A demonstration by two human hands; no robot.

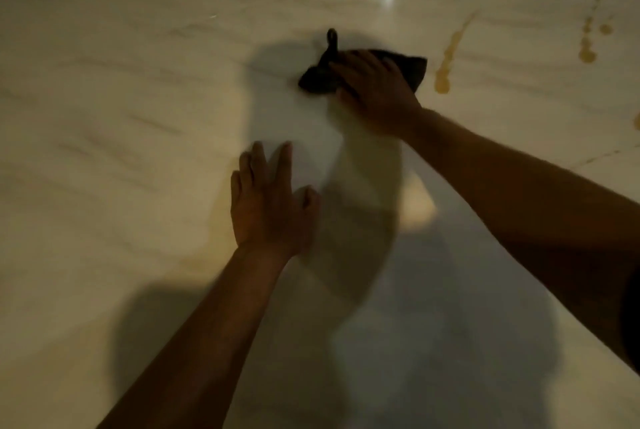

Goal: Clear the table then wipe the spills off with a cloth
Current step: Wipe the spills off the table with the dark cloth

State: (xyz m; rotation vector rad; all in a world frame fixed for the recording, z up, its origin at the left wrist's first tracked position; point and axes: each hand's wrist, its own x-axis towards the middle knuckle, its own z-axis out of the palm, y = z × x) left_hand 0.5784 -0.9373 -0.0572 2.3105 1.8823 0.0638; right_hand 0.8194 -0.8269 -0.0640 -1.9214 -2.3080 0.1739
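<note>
Two bare forearms, no sleeves at the wrists, no watch, rings or bracelets. Left hand [272, 210] and right hand [375, 92] ungloved. Dark sleeve edge [632, 317] at the right upper arm, blurred.

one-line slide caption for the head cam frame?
Right hand presses a dark cloth on the marble table beside brown spills; left hand rests flat.

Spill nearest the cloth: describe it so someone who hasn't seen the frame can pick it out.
Start at the pale marble table and find the dark cloth pressed flat under the right hand. Just right of the cloth's edge runs a long amber spill streak, slanting up and to the right with a blob at its lower end. The other drips sit farther right, smaller and broken into dots.
</note>
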